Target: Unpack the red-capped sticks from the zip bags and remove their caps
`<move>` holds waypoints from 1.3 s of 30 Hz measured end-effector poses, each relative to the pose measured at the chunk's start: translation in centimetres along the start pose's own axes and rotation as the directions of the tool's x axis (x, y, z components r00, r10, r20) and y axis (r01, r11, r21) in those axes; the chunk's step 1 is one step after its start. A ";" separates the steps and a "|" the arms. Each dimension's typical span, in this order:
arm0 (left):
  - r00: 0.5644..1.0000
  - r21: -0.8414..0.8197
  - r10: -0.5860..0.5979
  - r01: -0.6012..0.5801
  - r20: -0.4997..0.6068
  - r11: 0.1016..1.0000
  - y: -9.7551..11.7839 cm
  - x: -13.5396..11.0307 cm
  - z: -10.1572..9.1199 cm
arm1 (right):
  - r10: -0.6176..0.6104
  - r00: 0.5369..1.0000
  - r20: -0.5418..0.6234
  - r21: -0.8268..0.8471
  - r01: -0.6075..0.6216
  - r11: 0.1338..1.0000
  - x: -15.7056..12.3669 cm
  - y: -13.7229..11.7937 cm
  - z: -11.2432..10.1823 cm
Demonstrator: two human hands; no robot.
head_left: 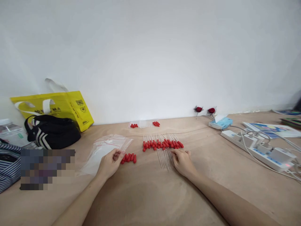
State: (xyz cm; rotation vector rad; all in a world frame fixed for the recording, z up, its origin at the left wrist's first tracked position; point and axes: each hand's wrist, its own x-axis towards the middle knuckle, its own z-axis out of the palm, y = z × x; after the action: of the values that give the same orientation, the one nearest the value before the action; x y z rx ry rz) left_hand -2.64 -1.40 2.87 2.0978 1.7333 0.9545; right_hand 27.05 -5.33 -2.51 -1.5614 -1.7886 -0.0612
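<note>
My left hand [110, 161] is closed in a pinch at the left end of a short row of small red bulb-shaped pieces [130, 158]. Whatever its fingertips hold is hidden. My right hand [184, 161] rests on the table with fingers curled in, beside a group of thin pale sticks [164, 159]; its grip is too hidden to make out. Just beyond lies a wider row of red bulb-shaped heads [162, 144] with thin pale sticks pointing away from me. Left of my left hand, clear zip bags [101, 153] with red seal lines lie in an overlapping pile.
Two small clusters of red pieces [134, 125] lie on clear bags near the wall. At left are a yellow bag [77, 116] and a black pouch [56, 131]. A tissue pack [221, 123], dark red roses [199, 109] and a power strip [261, 152] with cables are at right.
</note>
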 end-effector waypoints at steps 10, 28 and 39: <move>0.995 0.153 0.045 -0.030 -0.093 0.988 0.4 0.0 -0.3 | 0.000 0.999 -0.054 -0.023 -0.001 1.000 1.4 0.0 -0.4; 0.988 -0.245 0.112 -0.134 -0.103 0.960 3.7 -2.2 2.5 | -0.074 0.994 -0.078 -0.191 0.058 0.980 4.1 0.0 0.4; 0.888 -0.785 -0.173 0.457 0.426 0.418 10.2 -2.0 8.7 | -0.314 0.931 -0.186 0.074 0.332 0.940 -0.5 -5.0 -0.4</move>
State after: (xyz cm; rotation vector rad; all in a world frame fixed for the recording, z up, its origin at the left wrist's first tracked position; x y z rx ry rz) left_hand 10.54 -4.14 1.52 1.0755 1.0308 1.0298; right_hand 22.85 -7.22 -0.35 -1.1390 -1.8624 -0.2489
